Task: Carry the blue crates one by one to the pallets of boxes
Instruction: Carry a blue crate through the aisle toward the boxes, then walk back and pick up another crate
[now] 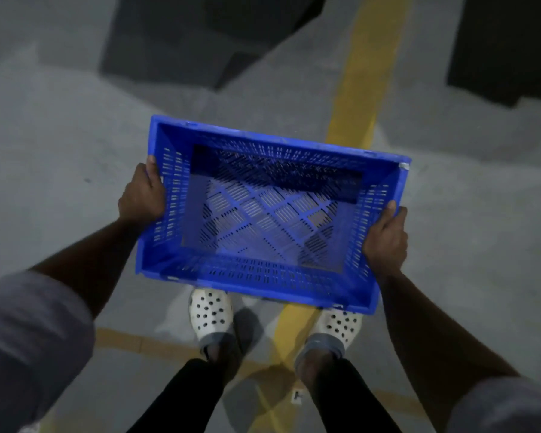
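Observation:
An empty blue crate (263,270) with slotted walls and a lattice floor hangs in the air in front of me, above my feet. My left hand (142,195) grips its left short wall, thumb over the rim. My right hand (386,239) grips the right short wall the same way. The crate is tilted slightly, its right end nearer to me. No pallets or boxes are visible.
A grey concrete floor lies below, crossed by a yellow painted line (363,89) running away from me and another yellow line (132,342) near my feet. Dark blurred shapes (181,42) lie ahead at the top left and top right (509,48).

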`<state>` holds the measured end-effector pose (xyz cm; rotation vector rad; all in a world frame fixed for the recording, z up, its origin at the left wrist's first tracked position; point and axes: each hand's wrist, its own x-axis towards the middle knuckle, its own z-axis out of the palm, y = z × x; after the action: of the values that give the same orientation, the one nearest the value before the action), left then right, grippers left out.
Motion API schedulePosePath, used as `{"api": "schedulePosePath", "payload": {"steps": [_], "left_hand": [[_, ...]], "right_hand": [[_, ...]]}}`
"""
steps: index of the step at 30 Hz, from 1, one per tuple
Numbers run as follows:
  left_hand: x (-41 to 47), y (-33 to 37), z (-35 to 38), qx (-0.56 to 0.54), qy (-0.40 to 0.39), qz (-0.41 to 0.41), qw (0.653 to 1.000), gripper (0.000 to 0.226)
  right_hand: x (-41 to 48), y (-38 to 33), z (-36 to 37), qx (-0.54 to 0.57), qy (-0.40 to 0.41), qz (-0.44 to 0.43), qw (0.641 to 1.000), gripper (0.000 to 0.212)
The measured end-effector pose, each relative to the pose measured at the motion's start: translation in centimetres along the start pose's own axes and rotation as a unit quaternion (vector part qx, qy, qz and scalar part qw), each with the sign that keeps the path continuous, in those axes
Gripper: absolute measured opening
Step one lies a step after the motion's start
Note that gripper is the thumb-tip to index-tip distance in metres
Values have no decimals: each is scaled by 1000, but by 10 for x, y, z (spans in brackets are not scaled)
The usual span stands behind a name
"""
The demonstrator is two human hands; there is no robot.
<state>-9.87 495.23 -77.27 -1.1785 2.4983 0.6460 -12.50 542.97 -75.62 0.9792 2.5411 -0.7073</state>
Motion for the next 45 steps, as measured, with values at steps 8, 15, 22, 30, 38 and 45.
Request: {"api": "schedulePosePath", "payload": {"steps": [8,15,22,30,38,45], "left_hand": [[-67,50,-131,109,-47,-41,992,108],[-286,21,-259,172,-93,42,980,93],[-452,5,-354,157,-36,97,982,82],[-508,26,-397,21,43,65,997,63],[-508,16,-433,-203,94,46,974,20],[-481,-73,-496,-359,18,-24,933,11]], "right_hand": [[-62,-67,-128,-94,-120,36,988,93],[-252,-114,-286,-99,-179,-76,976,76],[-365,-152,-395,-86,-211,-201,953,85],[-382,-163,-429,-202,-147,-428,869,77],[-421,-195,-420,-179,-222,-543,790,59],[-514,-277,-366,-127,-290,-637,703,35]]}}
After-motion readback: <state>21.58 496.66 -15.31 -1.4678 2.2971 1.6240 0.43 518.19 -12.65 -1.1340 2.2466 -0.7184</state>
